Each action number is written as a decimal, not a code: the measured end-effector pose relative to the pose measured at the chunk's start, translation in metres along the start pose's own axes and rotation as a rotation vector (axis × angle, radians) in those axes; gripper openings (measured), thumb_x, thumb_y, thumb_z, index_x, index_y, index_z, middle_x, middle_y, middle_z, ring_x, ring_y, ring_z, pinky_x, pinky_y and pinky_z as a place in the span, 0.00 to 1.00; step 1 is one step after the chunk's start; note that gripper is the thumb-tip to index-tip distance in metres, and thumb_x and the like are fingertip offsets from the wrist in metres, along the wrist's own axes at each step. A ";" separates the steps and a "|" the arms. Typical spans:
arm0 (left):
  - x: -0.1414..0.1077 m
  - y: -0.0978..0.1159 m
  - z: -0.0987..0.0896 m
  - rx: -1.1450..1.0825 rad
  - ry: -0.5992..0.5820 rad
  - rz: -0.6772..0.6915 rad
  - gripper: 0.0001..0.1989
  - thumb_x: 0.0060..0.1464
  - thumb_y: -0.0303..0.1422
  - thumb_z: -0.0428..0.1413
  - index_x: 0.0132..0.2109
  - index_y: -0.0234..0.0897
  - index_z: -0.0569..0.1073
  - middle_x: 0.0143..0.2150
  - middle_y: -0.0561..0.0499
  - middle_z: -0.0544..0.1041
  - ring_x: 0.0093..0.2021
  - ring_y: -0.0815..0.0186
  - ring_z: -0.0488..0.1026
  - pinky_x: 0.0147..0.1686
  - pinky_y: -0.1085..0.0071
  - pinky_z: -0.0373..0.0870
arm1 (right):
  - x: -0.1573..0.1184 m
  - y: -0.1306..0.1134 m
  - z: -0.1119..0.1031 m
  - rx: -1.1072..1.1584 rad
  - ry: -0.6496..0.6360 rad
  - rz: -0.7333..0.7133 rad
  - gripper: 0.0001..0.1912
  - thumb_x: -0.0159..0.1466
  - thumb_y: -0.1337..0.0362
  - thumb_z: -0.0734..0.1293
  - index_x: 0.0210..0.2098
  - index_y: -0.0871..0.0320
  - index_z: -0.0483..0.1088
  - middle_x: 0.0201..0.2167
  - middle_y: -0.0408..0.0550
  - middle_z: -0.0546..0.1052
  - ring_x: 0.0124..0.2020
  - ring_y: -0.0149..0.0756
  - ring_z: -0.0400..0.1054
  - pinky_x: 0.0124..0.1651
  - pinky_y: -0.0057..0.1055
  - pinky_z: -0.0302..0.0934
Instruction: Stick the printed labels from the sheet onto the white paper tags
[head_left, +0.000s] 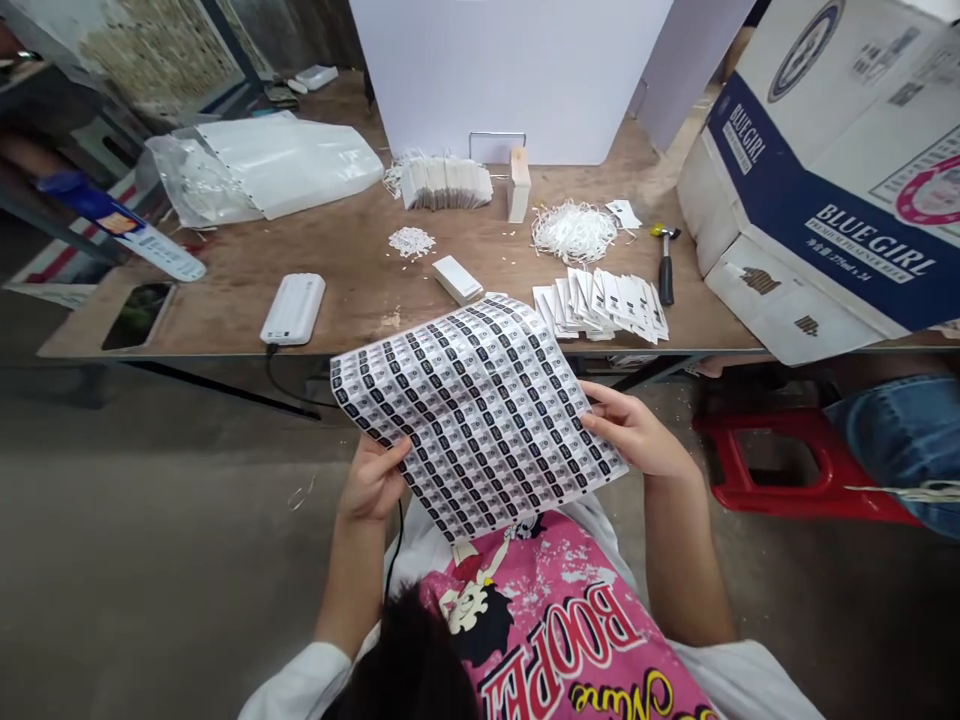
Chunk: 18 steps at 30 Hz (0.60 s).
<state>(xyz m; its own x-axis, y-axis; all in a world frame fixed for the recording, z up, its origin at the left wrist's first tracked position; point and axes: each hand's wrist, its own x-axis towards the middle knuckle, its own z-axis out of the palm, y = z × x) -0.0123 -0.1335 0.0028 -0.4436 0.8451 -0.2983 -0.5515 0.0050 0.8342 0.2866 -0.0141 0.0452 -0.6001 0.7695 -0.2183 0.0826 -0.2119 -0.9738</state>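
Note:
A large sheet of small black-and-white printed labels [480,420] is held tilted above my lap, its far corner overlapping the table edge. My left hand [375,478] pinches the sheet's left edge, thumb on top. At the right edge, my right hand [634,430] grips it between thumb and fingers. Just beyond the sheet lies a small stack of white cards [458,279]. Fanned white tags [604,303] are spread to the right of that stack. Further back are a pile of white strings [574,231] and a small heap of white bits [412,242].
On the wooden table [352,290] sit a white power bank [294,308] with a cable, a phone [139,316], a plastic bag [292,165], a row of cards [446,183] and a hammer [665,265]. A carton [832,190] stands right, above a red stool [780,465] beside someone's denim-covered leg.

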 end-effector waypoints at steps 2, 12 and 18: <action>0.002 0.000 0.001 0.023 -0.015 0.011 0.25 0.38 0.29 0.68 0.45 0.53 0.76 0.47 0.58 0.81 0.55 0.60 0.73 0.57 0.62 0.68 | -0.004 -0.001 -0.001 -0.002 0.004 -0.023 0.26 0.61 0.58 0.69 0.58 0.49 0.66 0.51 0.46 0.76 0.44 0.37 0.74 0.45 0.34 0.71; 0.023 0.014 0.024 0.109 -0.207 -0.045 0.37 0.37 0.27 0.69 0.56 0.52 0.70 0.53 0.51 0.78 0.56 0.55 0.72 0.56 0.59 0.69 | -0.021 -0.005 -0.022 -0.126 -0.028 -0.174 0.23 0.60 0.50 0.69 0.52 0.53 0.72 0.49 0.49 0.77 0.49 0.42 0.72 0.52 0.39 0.67; 0.029 0.030 0.043 0.197 -0.316 -0.030 0.29 0.36 0.28 0.69 0.49 0.44 0.75 0.46 0.49 0.81 0.49 0.52 0.77 0.49 0.58 0.74 | -0.027 -0.005 -0.025 -0.004 0.091 -0.227 0.37 0.57 0.39 0.66 0.61 0.49 0.62 0.55 0.53 0.73 0.50 0.46 0.72 0.50 0.42 0.68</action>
<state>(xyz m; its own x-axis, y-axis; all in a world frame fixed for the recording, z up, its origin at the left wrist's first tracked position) -0.0114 -0.0858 0.0395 -0.1722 0.9662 -0.1918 -0.4011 0.1090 0.9095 0.3224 -0.0189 0.0543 -0.5292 0.8485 0.0011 -0.0427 -0.0254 -0.9988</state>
